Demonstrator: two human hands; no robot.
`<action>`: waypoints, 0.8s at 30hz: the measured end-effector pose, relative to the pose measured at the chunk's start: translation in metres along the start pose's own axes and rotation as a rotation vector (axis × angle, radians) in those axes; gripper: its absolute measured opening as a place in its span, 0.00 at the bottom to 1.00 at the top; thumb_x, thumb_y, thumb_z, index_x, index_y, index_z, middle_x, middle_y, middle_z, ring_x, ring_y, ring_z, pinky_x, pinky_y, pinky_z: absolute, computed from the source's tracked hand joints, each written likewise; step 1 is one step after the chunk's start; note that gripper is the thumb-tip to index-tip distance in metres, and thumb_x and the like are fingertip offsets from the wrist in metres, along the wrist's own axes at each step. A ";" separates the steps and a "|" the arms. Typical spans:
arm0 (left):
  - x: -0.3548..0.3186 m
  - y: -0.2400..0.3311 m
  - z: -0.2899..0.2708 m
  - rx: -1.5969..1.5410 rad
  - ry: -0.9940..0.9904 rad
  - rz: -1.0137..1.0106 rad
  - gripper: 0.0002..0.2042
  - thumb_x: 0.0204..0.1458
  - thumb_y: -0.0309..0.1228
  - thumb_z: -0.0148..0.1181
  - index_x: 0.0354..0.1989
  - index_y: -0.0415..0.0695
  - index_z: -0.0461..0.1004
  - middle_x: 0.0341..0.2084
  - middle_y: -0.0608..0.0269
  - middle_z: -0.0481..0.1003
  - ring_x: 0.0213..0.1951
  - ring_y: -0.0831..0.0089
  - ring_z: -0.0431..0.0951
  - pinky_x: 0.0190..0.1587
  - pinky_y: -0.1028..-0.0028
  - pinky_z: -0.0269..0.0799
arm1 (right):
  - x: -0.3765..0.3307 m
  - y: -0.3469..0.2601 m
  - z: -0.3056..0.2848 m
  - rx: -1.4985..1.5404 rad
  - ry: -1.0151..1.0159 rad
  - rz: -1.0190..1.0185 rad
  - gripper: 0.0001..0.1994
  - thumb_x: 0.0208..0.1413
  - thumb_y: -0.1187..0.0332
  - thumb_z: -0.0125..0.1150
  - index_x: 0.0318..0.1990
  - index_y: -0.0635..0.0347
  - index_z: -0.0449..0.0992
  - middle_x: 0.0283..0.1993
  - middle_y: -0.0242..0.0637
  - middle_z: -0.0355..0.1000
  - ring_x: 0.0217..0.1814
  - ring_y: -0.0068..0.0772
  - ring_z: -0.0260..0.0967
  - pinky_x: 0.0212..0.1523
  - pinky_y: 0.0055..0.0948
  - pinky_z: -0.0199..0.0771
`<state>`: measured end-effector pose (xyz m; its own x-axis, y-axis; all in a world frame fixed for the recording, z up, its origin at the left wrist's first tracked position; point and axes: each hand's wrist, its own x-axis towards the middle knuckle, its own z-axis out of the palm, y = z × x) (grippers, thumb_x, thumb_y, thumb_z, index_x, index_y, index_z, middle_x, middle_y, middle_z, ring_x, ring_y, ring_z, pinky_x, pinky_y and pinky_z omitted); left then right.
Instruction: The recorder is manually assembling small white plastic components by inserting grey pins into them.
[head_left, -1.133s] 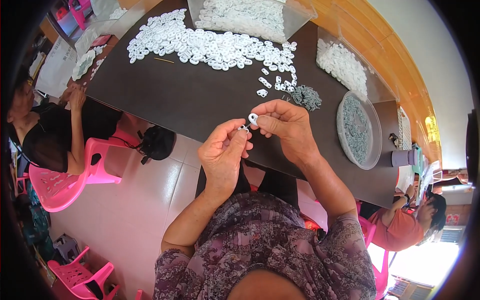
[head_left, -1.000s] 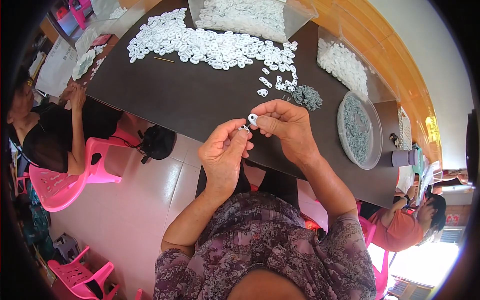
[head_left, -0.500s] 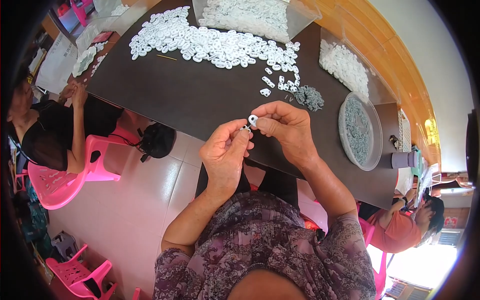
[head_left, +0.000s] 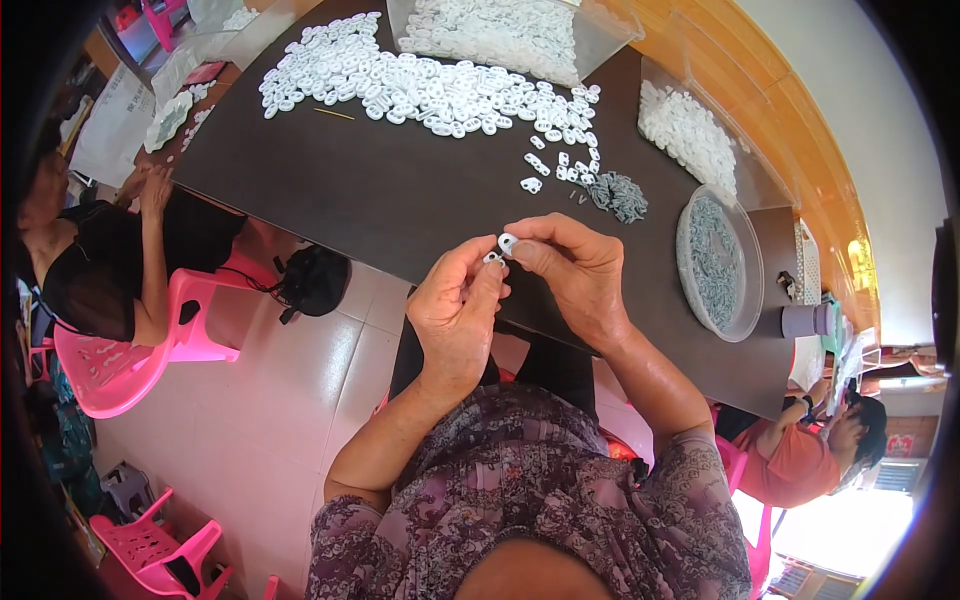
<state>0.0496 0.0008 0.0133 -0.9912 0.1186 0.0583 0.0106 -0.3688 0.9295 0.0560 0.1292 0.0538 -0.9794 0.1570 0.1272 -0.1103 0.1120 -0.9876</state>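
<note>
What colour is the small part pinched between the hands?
White: the small plastic part between the hands shows best in the head view.

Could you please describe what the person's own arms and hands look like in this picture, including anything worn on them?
Both forearms are bare from the elbow down. The left hand and right hand wear no gloves, and I see no rings, watch or bracelet. The short sleeves belong to a purple-grey top with a dense paisley-like pattern, loosely fitted at the upper arms.

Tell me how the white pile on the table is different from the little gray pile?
The white pile is far bigger and spreads wide across the table; the gray pile is a small tight clump. The white pieces look chunky, the gray ones thin and tangled. Both lie loose on the dark top.
</note>
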 end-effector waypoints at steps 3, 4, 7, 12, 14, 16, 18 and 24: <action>0.000 0.003 0.000 -0.009 -0.011 -0.004 0.12 0.53 0.20 0.55 0.46 0.36 0.72 0.29 0.64 0.73 0.27 0.84 0.72 0.27 0.85 0.69 | 0.000 0.001 -0.003 -0.072 0.003 -0.021 0.06 0.51 0.79 0.58 0.37 0.67 0.77 0.31 0.32 0.74 0.33 0.16 0.69 0.35 0.18 0.70; 0.001 0.004 -0.001 -0.034 -0.021 -0.032 0.12 0.52 0.19 0.55 0.47 0.36 0.72 0.29 0.64 0.73 0.27 0.83 0.72 0.27 0.85 0.69 | 0.001 0.001 -0.005 -0.079 -0.023 -0.013 0.07 0.52 0.80 0.57 0.38 0.67 0.77 0.32 0.31 0.74 0.34 0.16 0.68 0.36 0.17 0.69; 0.002 0.004 -0.002 -0.049 -0.037 -0.015 0.13 0.52 0.19 0.55 0.48 0.36 0.72 0.29 0.65 0.73 0.27 0.83 0.72 0.28 0.85 0.69 | 0.001 0.000 -0.005 -0.068 -0.041 0.010 0.08 0.52 0.80 0.57 0.40 0.68 0.77 0.33 0.31 0.73 0.35 0.16 0.67 0.37 0.17 0.68; 0.003 0.006 -0.003 -0.055 -0.046 -0.015 0.14 0.52 0.19 0.55 0.48 0.36 0.71 0.28 0.65 0.73 0.27 0.83 0.71 0.28 0.85 0.69 | 0.001 -0.002 -0.004 -0.047 -0.031 0.012 0.08 0.52 0.80 0.57 0.40 0.68 0.77 0.33 0.31 0.73 0.34 0.16 0.67 0.36 0.17 0.68; 0.003 0.008 -0.002 -0.060 -0.046 -0.018 0.14 0.52 0.19 0.55 0.48 0.36 0.71 0.28 0.65 0.73 0.27 0.83 0.71 0.28 0.85 0.69 | 0.002 -0.003 -0.004 -0.036 -0.051 0.024 0.08 0.52 0.80 0.58 0.40 0.68 0.77 0.33 0.31 0.74 0.34 0.16 0.67 0.36 0.17 0.68; 0.004 0.011 -0.002 -0.094 -0.044 -0.047 0.14 0.52 0.19 0.55 0.48 0.36 0.71 0.28 0.65 0.73 0.27 0.83 0.72 0.28 0.85 0.69 | 0.003 -0.003 -0.007 -0.012 -0.057 0.050 0.08 0.52 0.80 0.57 0.40 0.68 0.77 0.33 0.31 0.74 0.34 0.16 0.67 0.36 0.17 0.68; 0.003 0.007 -0.001 -0.072 -0.045 -0.029 0.14 0.52 0.19 0.55 0.48 0.36 0.71 0.28 0.65 0.73 0.27 0.83 0.72 0.28 0.85 0.69 | 0.002 -0.003 -0.007 0.012 -0.063 0.075 0.08 0.52 0.80 0.57 0.40 0.68 0.77 0.33 0.31 0.74 0.35 0.16 0.67 0.36 0.17 0.68; 0.003 0.008 -0.001 -0.085 -0.043 -0.036 0.14 0.52 0.19 0.55 0.48 0.36 0.71 0.28 0.65 0.73 0.27 0.83 0.72 0.29 0.84 0.69 | 0.001 -0.001 -0.005 -0.134 -0.023 -0.049 0.08 0.52 0.80 0.57 0.40 0.68 0.77 0.33 0.31 0.74 0.35 0.17 0.68 0.36 0.17 0.69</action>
<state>0.0468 -0.0029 0.0203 -0.9841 0.1723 0.0429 -0.0379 -0.4401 0.8972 0.0562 0.1343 0.0556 -0.9771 0.1261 0.1713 -0.1359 0.2491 -0.9589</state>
